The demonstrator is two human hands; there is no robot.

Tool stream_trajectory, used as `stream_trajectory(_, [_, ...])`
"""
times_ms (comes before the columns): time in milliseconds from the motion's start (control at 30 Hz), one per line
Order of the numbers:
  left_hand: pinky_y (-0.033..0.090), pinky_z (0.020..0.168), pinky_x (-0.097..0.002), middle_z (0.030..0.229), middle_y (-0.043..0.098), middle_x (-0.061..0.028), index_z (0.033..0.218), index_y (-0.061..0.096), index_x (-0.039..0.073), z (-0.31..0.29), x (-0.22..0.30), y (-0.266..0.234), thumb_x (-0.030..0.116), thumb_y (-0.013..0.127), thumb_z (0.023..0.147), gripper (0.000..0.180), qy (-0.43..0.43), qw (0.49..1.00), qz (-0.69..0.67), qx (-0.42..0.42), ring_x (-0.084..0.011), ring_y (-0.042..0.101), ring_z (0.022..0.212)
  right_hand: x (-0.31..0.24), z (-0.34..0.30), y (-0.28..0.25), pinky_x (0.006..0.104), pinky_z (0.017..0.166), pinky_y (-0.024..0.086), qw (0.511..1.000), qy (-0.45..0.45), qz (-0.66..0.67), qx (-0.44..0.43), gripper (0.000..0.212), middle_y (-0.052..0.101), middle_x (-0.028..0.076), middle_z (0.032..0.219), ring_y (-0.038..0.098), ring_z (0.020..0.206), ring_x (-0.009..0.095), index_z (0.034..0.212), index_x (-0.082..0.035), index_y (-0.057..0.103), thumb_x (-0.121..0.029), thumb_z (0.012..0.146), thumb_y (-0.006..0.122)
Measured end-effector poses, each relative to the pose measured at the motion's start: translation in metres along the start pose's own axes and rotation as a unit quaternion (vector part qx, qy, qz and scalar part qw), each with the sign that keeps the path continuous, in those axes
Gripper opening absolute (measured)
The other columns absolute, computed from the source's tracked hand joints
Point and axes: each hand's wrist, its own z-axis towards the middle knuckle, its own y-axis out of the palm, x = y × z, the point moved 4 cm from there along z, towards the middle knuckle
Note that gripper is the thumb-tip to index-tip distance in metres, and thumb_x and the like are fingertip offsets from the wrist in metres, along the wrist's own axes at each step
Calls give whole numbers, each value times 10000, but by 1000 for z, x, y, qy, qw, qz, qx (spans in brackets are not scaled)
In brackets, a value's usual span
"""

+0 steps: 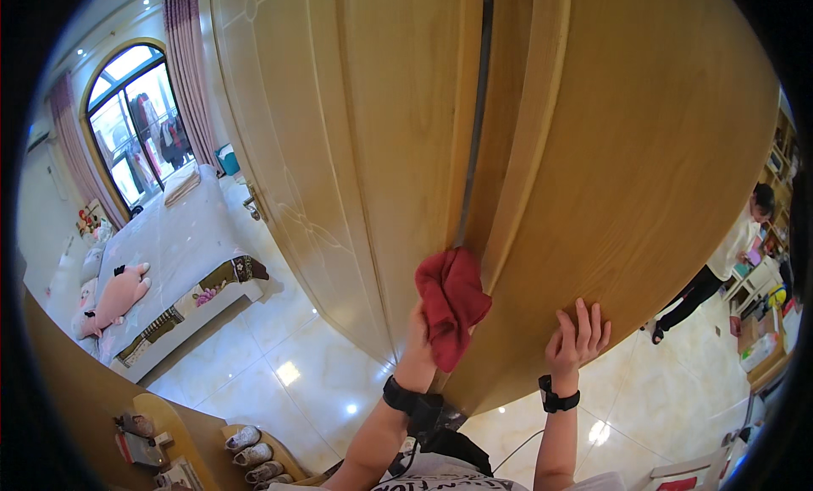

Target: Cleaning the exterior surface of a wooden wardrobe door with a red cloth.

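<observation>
Left hand [418, 332]: you're gripping a red cloth [455, 303] at the edge of the wooden door [406, 127]. Right hand [579, 337]: you're resting it open on the wooden panel [635, 178]. Left of both: bed [174, 245], standing on tiled floor [318, 402].

This is a home, with a bedroom in view beside a patterned wooden door [296, 93]: a bed [174, 245] has a pink plush toy [123, 300] toward its near left corner and folded bedding [181, 185] at its far edge. Beyond it, long pink curtains [190, 76] flank an arched window [131, 110] with clothes [148, 118] hanging behind the glass. Shoes [251, 455] line a low shelf's [288, 459] rounded edge, above glossy floor tiles [288, 347].
</observation>
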Motion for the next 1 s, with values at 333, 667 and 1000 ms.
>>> stream_trajectory(333, [319,946,-298,1289,326,-54,1280,263,80,-36,12,-57,339,360,890,479,192,981,34,20,-161,372,1132,2,-6,5,382,969,225,1000,-29,-13,-2,234,510,-7,1128,438,1086,197,830,-179,627,-68,687,478])
stream_trajectory(667, [304,942,-289,1301,315,-46,1280,258,58,-21,58,-75,276,397,879,477,262,954,99,106,-148,361,1123,5,-7,5,382,975,218,999,-29,-25,-8,223,513,-4,1130,439,1086,199,836,-182,628,-92,697,479])
stream_trajectory(1000, [257,927,-445,1269,314,-213,1244,279,0,81,82,107,254,514,795,567,602,394,687,99,-397,263,1182,3,-10,5,381,974,221,999,-25,-23,0,200,519,-5,1117,445,1075,203,801,-184,639,-112,715,473])
